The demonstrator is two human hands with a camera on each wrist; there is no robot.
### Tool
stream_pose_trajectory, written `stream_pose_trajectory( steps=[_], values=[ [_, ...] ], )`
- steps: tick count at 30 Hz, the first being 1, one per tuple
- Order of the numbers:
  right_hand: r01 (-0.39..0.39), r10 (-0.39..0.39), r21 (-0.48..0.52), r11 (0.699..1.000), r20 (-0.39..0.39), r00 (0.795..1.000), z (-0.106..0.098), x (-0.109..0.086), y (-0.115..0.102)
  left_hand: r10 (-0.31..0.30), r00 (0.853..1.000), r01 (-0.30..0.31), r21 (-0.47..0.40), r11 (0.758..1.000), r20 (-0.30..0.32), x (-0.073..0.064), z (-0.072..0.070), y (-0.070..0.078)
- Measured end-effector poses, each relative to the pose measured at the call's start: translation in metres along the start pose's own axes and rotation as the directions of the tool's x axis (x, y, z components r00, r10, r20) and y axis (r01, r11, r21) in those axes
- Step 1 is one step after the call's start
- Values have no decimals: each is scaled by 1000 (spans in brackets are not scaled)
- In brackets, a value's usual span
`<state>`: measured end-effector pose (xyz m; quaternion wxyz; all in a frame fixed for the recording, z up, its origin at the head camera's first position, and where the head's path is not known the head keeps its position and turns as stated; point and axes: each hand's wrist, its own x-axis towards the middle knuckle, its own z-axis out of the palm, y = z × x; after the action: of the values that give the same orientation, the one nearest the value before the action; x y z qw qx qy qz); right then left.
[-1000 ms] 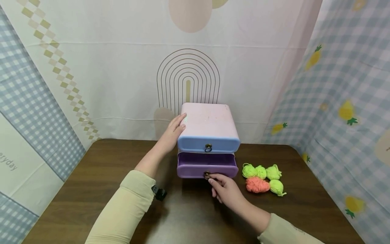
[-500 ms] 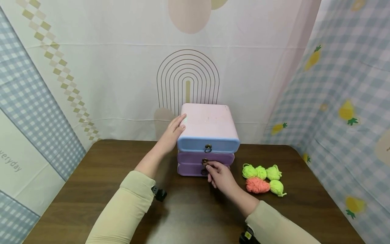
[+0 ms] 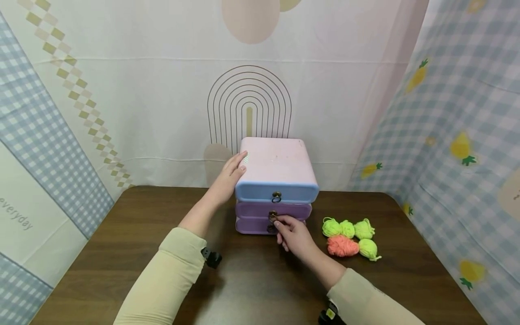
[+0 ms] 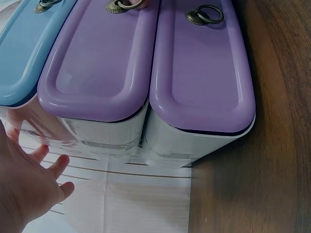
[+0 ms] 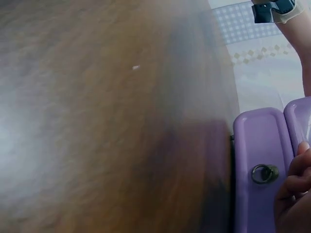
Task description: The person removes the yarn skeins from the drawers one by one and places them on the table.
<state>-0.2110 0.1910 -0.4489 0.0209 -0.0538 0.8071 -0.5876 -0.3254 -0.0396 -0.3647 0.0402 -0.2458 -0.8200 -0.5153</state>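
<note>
A small cabinet with a pale pink top [image 3: 276, 160] stands at the back of the table. Its top drawer [image 3: 252, 193] is blue; the middle drawer [image 3: 253, 210] and bottom drawer [image 3: 253, 226] are purple, and all are pushed in. My left hand [image 3: 226, 180] rests against the cabinet's upper left side, fingers spread in the left wrist view. With thumb and forefinger my right hand [image 3: 297, 237] pinches the middle drawer's bronze ring pull [image 4: 117, 7]. The bottom drawer's ring pull [image 5: 264, 174] hangs free beside that hand in the right wrist view.
Right of the cabinet lie several small yarn balls, neon green [image 3: 364, 229] and one coral [image 3: 343, 246]. A patterned cloth backdrop [image 3: 174, 108] rises behind the brown wooden table [image 3: 252, 289], and a checked cloth [image 3: 430, 135] hangs on the right.
The middle purple drawer, pulled out one second ago, has gone back into the cabinet with my right hand at its ring. My left hand has stayed in place.
</note>
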Motion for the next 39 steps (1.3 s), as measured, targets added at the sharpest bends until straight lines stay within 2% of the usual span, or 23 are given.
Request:
stream_pose_trajectory(
  steps=[13, 22, 30, 34, 39],
  values=[
    [-79, 81, -69, 995, 28, 996, -13, -17, 24, -11, 1000, 12, -6, 1000, 16, 1, -1, -4],
    [-63, 67, -66, 996, 59, 996, -15, -16, 30, -11, 1000, 11, -4, 1000, 24, 0, -1, -4],
    [-56, 63, -85, 995, 73, 995, -6, -9, 33, -10, 1000, 10, -3, 1000, 18, 1, 1, -5],
    [-69, 72, -54, 996, 60, 996, 0, -7, 30, -13, 1000, 13, -5, 1000, 21, 1, 1, -5],
    [-119, 119, 8, 993, 46, 992, 6, -4, 27, -21, 1000, 21, -13, 1000, 18, 1, 1, -5]
  ],
)
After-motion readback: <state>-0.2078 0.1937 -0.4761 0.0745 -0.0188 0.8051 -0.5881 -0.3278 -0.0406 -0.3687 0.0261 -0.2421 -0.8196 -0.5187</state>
